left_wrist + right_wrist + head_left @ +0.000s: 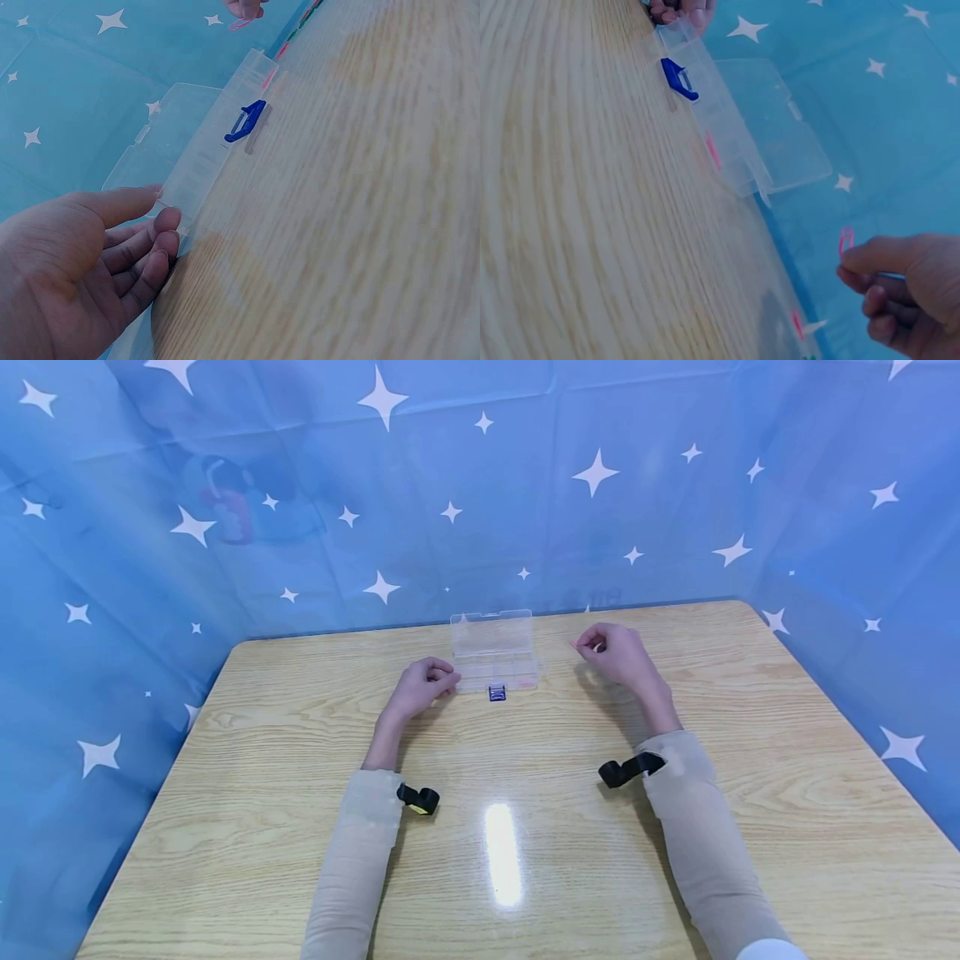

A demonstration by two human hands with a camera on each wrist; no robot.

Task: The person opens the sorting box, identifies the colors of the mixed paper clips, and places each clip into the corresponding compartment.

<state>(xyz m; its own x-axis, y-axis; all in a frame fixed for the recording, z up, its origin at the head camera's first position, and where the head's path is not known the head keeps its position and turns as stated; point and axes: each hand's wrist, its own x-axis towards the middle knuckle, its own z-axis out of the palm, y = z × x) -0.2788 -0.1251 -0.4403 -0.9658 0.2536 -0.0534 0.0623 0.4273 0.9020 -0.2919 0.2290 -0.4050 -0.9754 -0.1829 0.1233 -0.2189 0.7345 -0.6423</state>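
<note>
A clear plastic compartment box (480,681) stands at the far side of the table, its lid (492,633) raised and its blue latch (497,693) at the front. My left hand (90,262) holds the box's left end, with the thumb on top and the fingers curled at the side. To the right of the box, my right hand (617,653) pinches a pink paper clip (846,240) between thumb and fingers, raised above the table. Another pink piece (712,150) shows through the box wall in its front right compartment.
Right of the box, a pink piece (797,324) and a green piece (808,358) lie on the wooden table (525,760). A blue curtain with white stars (465,468) hangs behind the far edge. Both forearms carry black wrist cameras.
</note>
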